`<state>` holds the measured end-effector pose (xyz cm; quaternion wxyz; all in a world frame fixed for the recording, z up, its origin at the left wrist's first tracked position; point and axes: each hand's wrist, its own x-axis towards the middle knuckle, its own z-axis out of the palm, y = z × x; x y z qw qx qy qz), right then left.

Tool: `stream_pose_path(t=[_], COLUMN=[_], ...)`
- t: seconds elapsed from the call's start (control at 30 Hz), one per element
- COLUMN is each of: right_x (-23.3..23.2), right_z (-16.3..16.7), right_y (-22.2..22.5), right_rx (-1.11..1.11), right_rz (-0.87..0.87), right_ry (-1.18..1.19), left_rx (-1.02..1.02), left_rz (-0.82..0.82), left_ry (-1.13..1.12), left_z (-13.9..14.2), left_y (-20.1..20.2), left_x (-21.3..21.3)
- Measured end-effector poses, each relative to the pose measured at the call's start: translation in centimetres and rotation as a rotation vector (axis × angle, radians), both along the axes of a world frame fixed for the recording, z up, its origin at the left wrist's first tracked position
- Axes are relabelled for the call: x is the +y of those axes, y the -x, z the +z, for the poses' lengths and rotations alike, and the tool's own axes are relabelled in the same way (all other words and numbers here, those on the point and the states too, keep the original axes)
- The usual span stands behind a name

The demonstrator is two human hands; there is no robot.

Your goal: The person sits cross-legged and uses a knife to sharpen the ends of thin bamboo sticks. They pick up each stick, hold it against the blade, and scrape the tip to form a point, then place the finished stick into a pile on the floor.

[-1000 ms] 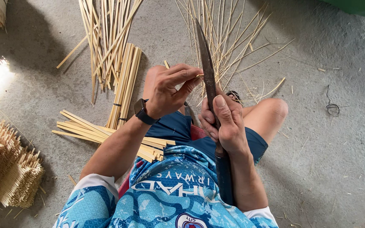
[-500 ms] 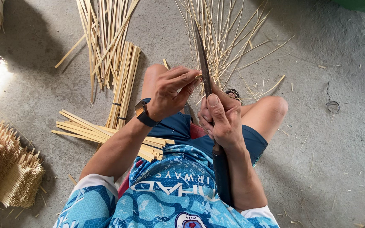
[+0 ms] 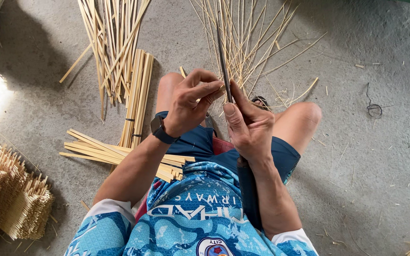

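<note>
a long dark knife (image 3: pixel 223 66) is held upright over the lap, its handle hidden under the right hand (image 3: pixel 250 127), which is clamped on it. the left hand (image 3: pixel 190 102) is pinched on a thin strip that is hard to make out. one tied bundle of sticks (image 3: pixel 137 97) lies on the floor (image 3: pixel 371 180), with open room at the right.
</note>
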<state>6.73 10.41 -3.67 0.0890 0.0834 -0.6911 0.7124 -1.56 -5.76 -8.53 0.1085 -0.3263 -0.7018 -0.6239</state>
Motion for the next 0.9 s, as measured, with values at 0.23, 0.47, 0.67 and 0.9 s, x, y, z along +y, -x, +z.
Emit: stream_pose_path(t=[0.23, 0.47, 0.67, 0.9], right_x=[2.0, 0.9, 0.2, 0.0], right_z=[-0.5, 1.0, 2.9, 2.4], right_y=[-0.1, 0.2, 0.0, 0.0], right_rx=[-0.382, -0.371, -0.356, -0.341], right_rz=[0.199, 0.23, 0.309, 0.292], right_ry=[0.689, 0.584, 0.543, 0.458], left_rx=[-0.275, -0.068, 0.297, 0.254], left_rz=[-0.126, 0.046, 0.211, 0.293], left_ry=[-0.271, -0.058, 0.131, 0.122], left_z=[-1.2, 1.0, 4.4, 4.7], left_y=[-0.5, -0.5, -0.5, -0.9], left_x=[-0.8, -1.0, -1.5, -1.3])
